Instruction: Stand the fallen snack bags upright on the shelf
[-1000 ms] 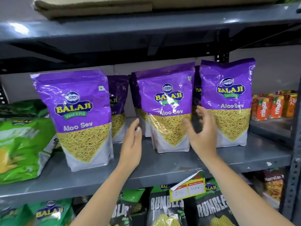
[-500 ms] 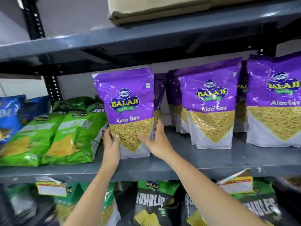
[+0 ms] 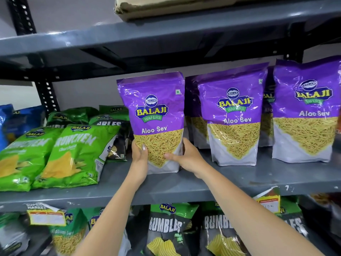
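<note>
Both hands were on it! My left hand (image 3: 139, 157) and right hand (image 3: 185, 157) pressed the lower sides of the purple Balaji Aloo Sev bag (image 3: 155, 119), thumbs across its front, fingers clamped around its edges. The bag stood upright on the grey shelf (image 3: 184, 187), back from the front edge. Two more Aloo Sev bags (image 3: 234, 115) stood upright toward the shelf's right end. Green Crunchem bags (image 3: 73, 156) lay flat toward the left end, just beside my bag.
</note>
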Available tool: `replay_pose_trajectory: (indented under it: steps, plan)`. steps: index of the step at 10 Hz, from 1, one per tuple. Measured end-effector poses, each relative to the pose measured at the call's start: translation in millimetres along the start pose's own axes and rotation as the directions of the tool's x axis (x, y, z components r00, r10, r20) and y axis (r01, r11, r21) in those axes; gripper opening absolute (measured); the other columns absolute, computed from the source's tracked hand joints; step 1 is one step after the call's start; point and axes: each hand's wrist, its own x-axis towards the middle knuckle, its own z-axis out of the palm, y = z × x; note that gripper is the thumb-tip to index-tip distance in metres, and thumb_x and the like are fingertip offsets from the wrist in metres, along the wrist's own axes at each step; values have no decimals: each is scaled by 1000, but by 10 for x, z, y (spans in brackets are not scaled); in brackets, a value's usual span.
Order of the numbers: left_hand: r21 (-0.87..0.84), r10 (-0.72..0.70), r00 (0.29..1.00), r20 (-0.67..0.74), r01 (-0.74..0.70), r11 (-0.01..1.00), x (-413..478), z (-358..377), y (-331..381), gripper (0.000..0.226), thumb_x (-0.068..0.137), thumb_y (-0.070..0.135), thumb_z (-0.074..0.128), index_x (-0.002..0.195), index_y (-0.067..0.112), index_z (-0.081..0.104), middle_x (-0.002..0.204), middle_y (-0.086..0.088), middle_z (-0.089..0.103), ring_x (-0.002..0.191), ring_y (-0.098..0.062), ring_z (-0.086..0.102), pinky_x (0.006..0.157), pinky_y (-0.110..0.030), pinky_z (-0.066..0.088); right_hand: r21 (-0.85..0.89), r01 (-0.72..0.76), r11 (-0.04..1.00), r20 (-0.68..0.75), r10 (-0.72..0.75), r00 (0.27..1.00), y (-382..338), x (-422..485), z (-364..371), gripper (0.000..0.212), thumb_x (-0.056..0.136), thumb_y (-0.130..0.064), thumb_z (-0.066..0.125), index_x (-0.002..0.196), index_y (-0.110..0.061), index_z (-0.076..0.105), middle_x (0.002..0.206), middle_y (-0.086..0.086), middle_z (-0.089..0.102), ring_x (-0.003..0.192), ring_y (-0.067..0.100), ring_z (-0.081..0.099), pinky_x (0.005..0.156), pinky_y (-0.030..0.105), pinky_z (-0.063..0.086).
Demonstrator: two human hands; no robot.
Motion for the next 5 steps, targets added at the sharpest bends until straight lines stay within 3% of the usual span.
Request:
replay_pose_trajectory:
  steps: [1, 2, 4, 5]
  plan:
    - [-16, 2, 1000, 8, -2, 1000, 5, 24, -12, 41, 104, 21, 27, 144, 19, 21, 128, 6, 45, 112, 1, 49, 91, -11, 41, 37, 1, 999, -12, 0, 1000, 4, -5, -2, 63, 67, -32, 83, 118, -21, 50, 121, -7, 61, 111, 11, 56, 89, 28, 46]
    - [-18, 9, 1000, 0, -9, 1000, 27, 18, -39, 42, 103, 22, 29, 145, 16, 22, 123, 9, 48, 107, 8, 49, 90, -10, 43, 67, 1, 998, -19, 1, 1000, -1, -11, 11, 61, 67, -28, 83, 118, -21, 50, 117, -8, 61, 109, 10, 56, 84, 24, 46]
    - [85, -2, 1000, -16, 4, 996, 25, 15, -20, 43, 104, 19, 28, 146, 13, 22, 132, -2, 45, 110, 3, 50, 92, -9, 43, 68, 1, 998, -1, -1, 1000, 7, -34, 18, 64, 68, -31, 82, 121, -23, 49, 116, -10, 60, 110, 9, 56, 80, 21, 44]
    - [236, 25, 997, -67, -8, 972, -20, -19, 19, 55, 97, 38, 34, 147, 17, 24, 146, -10, 41, 132, -21, 44, 114, -43, 35, 14, 30, 999, -3, -30, 1000, -33, -88, 16, 73, 68, -35, 81, 128, -24, 42, 119, -12, 56, 120, 11, 53, 86, 24, 42]
